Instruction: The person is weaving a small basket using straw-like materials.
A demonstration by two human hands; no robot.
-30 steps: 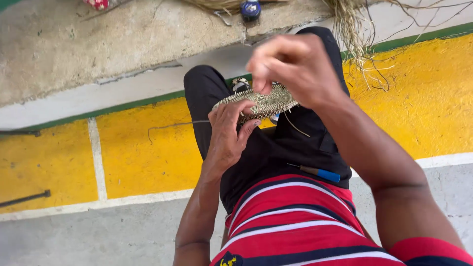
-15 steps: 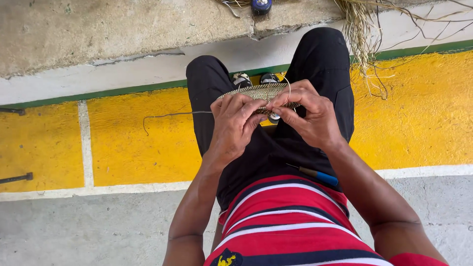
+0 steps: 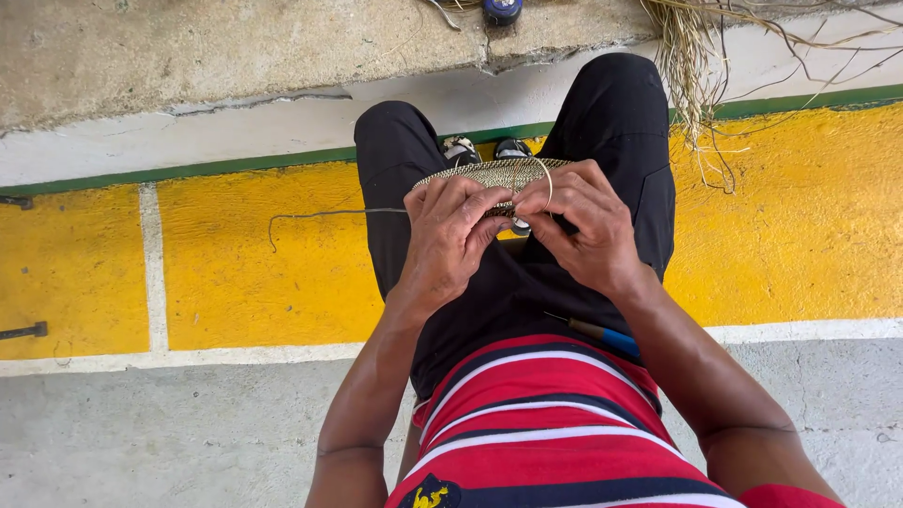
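A flat woven straw disc rests over my lap, above my black trousers. My left hand grips its near left edge, fingers curled over the rim. My right hand pinches the near right edge, where a thin fibre strand loops up. Another long strand trails left across the yellow floor. A blue-handled tool lies on my right thigh.
A bundle of loose dry straw hangs from the concrete ledge at the top right. A dark blue round object sits on that ledge. My shoes show beyond the disc. A metal bar lies far left.
My right hand came down from a raised, pulled-out position to the disc's edge and now pinches there. The left hand kept its hold on the disc.
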